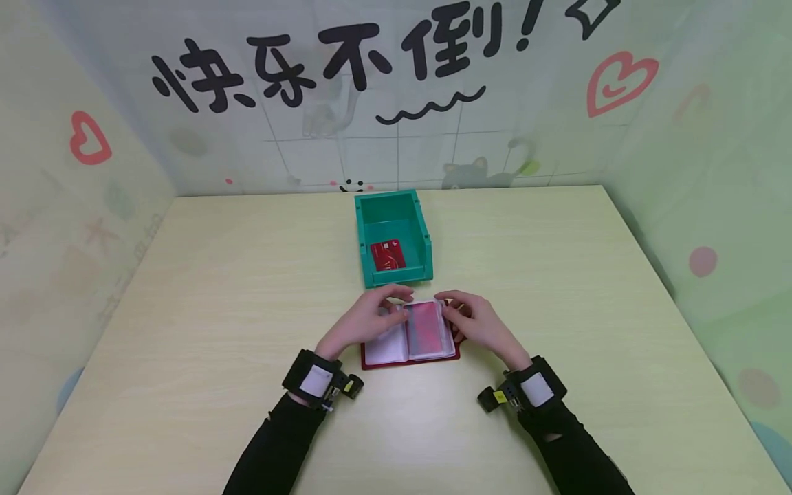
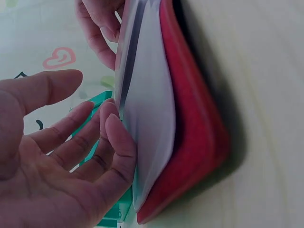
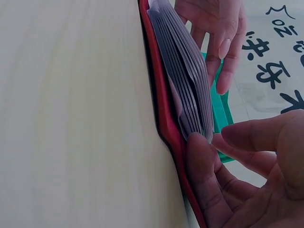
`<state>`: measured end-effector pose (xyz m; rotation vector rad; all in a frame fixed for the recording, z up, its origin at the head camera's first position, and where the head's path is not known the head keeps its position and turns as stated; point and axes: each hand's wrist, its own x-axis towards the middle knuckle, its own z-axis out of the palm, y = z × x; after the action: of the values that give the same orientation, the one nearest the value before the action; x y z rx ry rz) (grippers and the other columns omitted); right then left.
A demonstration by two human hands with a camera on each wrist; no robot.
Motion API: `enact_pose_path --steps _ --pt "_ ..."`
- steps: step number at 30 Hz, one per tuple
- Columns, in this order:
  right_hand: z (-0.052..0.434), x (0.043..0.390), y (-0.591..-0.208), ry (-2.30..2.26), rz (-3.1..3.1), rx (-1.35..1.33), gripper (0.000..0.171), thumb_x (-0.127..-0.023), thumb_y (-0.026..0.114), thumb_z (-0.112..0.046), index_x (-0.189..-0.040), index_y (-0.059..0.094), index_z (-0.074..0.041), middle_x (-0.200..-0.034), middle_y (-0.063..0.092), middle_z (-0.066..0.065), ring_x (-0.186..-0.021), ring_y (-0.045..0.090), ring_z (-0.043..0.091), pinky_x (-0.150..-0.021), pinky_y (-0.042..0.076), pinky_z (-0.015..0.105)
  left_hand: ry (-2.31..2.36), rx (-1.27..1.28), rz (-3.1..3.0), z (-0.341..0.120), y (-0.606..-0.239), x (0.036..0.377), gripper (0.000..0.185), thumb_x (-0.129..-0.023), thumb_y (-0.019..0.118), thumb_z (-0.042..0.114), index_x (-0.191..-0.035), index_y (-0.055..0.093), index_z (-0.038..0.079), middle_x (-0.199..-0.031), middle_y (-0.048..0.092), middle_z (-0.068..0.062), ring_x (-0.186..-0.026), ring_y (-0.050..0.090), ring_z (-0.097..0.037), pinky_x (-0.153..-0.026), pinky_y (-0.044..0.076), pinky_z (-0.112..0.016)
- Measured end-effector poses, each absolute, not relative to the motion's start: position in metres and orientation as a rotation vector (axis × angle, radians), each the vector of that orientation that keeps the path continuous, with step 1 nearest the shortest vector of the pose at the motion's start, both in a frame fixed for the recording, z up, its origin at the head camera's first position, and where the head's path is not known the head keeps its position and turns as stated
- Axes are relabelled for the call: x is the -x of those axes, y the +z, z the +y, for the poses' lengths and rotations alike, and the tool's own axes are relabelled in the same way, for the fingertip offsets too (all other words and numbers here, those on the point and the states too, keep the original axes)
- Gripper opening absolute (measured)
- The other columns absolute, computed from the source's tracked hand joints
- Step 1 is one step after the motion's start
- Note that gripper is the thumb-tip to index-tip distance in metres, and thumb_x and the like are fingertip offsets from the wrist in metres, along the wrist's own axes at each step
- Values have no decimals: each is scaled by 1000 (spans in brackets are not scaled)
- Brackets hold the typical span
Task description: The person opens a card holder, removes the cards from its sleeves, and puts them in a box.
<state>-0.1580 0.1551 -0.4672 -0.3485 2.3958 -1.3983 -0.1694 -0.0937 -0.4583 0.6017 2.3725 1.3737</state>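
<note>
A red-covered card holder (image 1: 389, 347) lies spread on the table, its translucent plastic sleeves (image 1: 425, 328) showing; a pinkish colour shows through the right-hand ones. My left hand (image 1: 370, 316) is over the left page, its thumb near the middle fold and its fingers loosely bent. In the left wrist view, the little finger (image 2: 122, 137) touches or nearly touches the sleeve edge. At the right edge, my right hand (image 1: 479, 320) pinches the sleeves near their far corner. The right wrist view has the stacked sleeves (image 3: 187, 66) slightly fanned, with a finger (image 3: 199, 156) against their edges.
Just beyond the card holder stands a green bin (image 1: 369, 237), with a red card (image 1: 388, 255) lying inside near its front. The pale wooden table (image 1: 247, 275) meets printed wall sheets (image 1: 204, 158) at the back and sides.
</note>
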Motion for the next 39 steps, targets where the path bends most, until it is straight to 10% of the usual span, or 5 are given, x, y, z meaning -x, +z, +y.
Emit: enact_pose_path --steps 17,29,39 --pt "153 156 -466 -1390 2424 364 37 -102 57 -16 -137 58 -3 -100 64 20 -64 60 17 -57 56 29 1402 -402 2312 -96 -455 169 49 -102 57 35 -144 51 11 -124 61 -14 -89 63 -19 -71 56 -27" --pt "150 156 -465 -1337 2472 370 36 -101 57 -15 -136 58 -2 -97 63 17 -63 58 16 -56 54 27 1493 -293 2300 -124 -456 160 39 -104 55 20 -137 59 0 -138 60 -21 -124 60 -35 -99 56 -43" --pt "145 154 -461 -1202 2620 454 36 -99 61 -15 -133 61 -2 -90 59 10 -70 51 15 -56 45 22 1530 -44 2268 -136 -460 156 35 -93 71 9 -125 65 -3 -97 75 -20 -73 71 -15 -70 62 -30"
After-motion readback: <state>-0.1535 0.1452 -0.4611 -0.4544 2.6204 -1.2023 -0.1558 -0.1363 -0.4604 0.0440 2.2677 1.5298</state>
